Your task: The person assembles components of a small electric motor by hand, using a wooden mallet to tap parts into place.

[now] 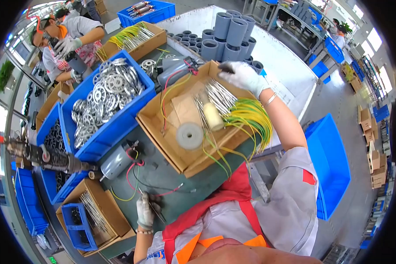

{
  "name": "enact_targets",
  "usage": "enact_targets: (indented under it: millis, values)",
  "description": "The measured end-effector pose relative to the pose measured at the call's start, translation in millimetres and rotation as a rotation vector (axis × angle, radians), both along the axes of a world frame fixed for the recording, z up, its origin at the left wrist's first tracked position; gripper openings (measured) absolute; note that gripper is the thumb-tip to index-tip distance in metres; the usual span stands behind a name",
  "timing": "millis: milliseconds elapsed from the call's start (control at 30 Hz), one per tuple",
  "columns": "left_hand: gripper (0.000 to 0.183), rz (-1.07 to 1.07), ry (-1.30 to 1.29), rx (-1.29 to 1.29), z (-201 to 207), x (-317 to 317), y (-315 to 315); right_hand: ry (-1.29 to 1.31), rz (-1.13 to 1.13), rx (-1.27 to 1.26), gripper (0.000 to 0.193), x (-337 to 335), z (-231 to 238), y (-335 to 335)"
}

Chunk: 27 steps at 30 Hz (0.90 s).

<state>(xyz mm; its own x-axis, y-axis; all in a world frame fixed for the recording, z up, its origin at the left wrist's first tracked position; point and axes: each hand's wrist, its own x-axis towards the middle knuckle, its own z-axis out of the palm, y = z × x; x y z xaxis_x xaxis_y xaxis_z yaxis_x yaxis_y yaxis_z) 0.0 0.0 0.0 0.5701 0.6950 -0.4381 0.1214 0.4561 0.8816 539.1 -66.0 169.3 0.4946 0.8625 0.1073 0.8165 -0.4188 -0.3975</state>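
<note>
My left hand (145,213), in a white glove with dark fingertips, is closed around a thin metal rod (159,213) low over the green table. Just beyond it lies a grey cylindrical motor (119,162) with red, black and yellow-green wires. My right hand (242,78), also gloved, reaches over the far right corner of an open cardboard box (163,149). Its fingers are apart, with nothing visible in them. Inside the box are metal rods (221,96) with yellow-green wires (253,119), a grey disc with a centre hole (189,135) and a cream-coloured cylinder (213,116).
A blue bin (99,152) heaped with silvery metal rings (112,88) stands left. A hanging power tool (44,156) juts in beside it. Grey tubes (236,33) are stacked beyond my right hand. Another motor (174,72) lies behind the box. A person (70,39) works far left.
</note>
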Motion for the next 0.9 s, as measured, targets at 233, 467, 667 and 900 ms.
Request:
enact_targets:
  millis: [233, 467, 667, 900]
  values:
    - [0.049, 0.022, 0.133, 0.044, 13, 21, -13, -0.002, 0.153, 0.149, 0.038, 63, -10, 126]
    - [0.050, 0.097, 0.186, -0.064, 19, 29, -16, -0.379, 0.466, -0.452, 0.059, 21, -32, 224]
    - [0.053, 0.137, 0.232, -0.088, 14, 30, -15, -0.761, 0.501, -0.574, 0.033, -14, -62, 233]
    - [0.048, 0.114, 0.239, -0.126, 7, 24, -16, -0.670, 0.578, -0.424, 0.051, 2, -69, 230]
